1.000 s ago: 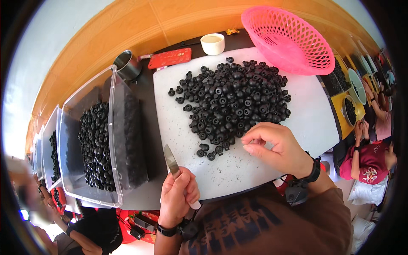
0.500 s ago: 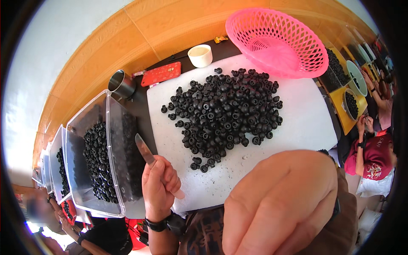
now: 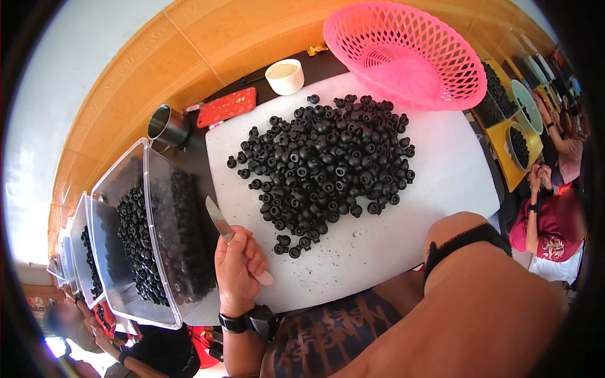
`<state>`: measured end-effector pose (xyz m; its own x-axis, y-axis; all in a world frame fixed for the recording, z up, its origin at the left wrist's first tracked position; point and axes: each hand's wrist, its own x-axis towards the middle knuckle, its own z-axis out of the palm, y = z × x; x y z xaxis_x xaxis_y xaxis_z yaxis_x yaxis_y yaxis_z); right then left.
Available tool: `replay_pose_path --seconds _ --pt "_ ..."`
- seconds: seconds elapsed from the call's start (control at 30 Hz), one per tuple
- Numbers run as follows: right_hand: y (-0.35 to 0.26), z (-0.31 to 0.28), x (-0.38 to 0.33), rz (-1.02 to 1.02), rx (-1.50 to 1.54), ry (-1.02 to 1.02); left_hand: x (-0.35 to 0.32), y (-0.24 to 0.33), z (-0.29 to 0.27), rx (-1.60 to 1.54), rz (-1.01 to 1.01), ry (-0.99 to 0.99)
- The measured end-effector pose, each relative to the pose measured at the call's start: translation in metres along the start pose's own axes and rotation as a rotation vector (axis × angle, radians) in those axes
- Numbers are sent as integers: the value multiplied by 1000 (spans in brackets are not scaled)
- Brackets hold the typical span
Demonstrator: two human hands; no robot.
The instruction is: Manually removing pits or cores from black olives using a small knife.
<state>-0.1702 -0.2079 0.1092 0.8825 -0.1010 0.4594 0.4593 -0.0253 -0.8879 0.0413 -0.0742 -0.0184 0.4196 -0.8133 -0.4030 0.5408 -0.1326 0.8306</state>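
My left hand is closed around a small knife, beside the left edge of a white foam board. The knife's blade points up and away; its pale other end pokes out below my fingers. A heap of small round black plastic parts, each with a short neck, covers the middle of the board. My right arm crosses the lower right, close to the camera, with a black band at the wrist. Of my right hand only a part shows past the band, over the board's near right edge; its fingers are hidden.
A clear bin of black parts stands left. Along the back are a metal cup, a red case, a white cup and a pink basket. People work at both sides; a bowl sits far right.
My right hand has swung away from close before the camera, towards the board's right edge, its forearm now showing. My left hand keeps the knife. The whole view has shifted slightly.
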Motion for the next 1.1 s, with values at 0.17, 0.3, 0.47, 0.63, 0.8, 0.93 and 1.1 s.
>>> replay_pose_path --seconds 0.17,0.3,0.47,0.63,0.8,0.93,1.1 --pt "10 0 7 63 9 -40 -3 -1 -5 -30 -3 27" --pt "12 -5 8 133 -5 -77 -1 -2 -7 -34 20 4" --pt "15 -6 16 235 -34 -116 -1 -5 -11 -33 42 26" --pt "16 -14 18 322 -50 -147 1 -3 -7 -18 51 28" --pt "18 -15 14 358 -68 -152 1 -3 -7 7 57 56" --pt "15 -12 8 364 -83 -158 1 -1 -3 35 61 68" --pt "16 -7 12 339 -45 -215 1 -5 -9 -35 36 35"
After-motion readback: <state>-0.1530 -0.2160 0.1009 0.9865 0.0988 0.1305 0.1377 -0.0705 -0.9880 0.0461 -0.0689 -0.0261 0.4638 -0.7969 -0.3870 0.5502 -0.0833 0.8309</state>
